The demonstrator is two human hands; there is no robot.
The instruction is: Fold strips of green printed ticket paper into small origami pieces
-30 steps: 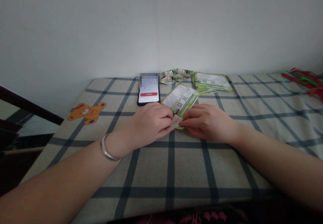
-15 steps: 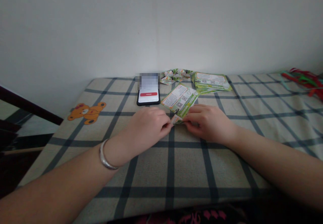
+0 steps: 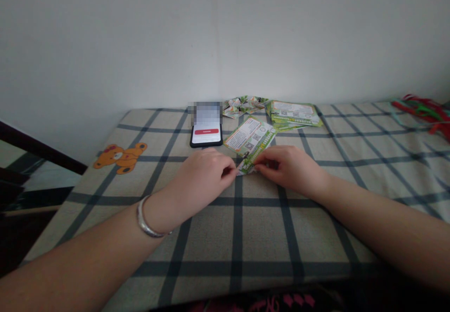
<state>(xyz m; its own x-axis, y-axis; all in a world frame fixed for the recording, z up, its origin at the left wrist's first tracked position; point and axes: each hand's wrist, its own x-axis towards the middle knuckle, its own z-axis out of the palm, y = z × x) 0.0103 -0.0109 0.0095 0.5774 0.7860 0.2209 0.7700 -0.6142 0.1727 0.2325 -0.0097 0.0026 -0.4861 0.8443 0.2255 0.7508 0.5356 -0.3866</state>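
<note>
Between my two hands is a small folded piece of printed paper (image 3: 246, 166), green and white, low over the tablecloth. My left hand (image 3: 211, 171), with a silver bangle at the wrist, pinches its left corner between thumb and fingers. On the opposite side, the thumb and fingertips of my right hand (image 3: 290, 167) are closed on its right edge. Just beyond it lies a flat green-and-white leaflet (image 3: 250, 136) with text and square codes; the folded paper overlaps its near end from my view, and I cannot tell if they touch.
A phone (image 3: 206, 136) with a lit screen stands near the wall, left of several folded paper pieces (image 3: 246, 105). A stack of leaflets (image 3: 295, 115) is at the back right. Red and green stringy items (image 3: 425, 112) lie far right. A bear picture (image 3: 121, 158) marks the checked tablecloth (image 3: 211, 237).
The folded paper now shows its green print where orange and white text showed before. My fingers have shifted slightly along its edges; the leaflets and phone stay put.
</note>
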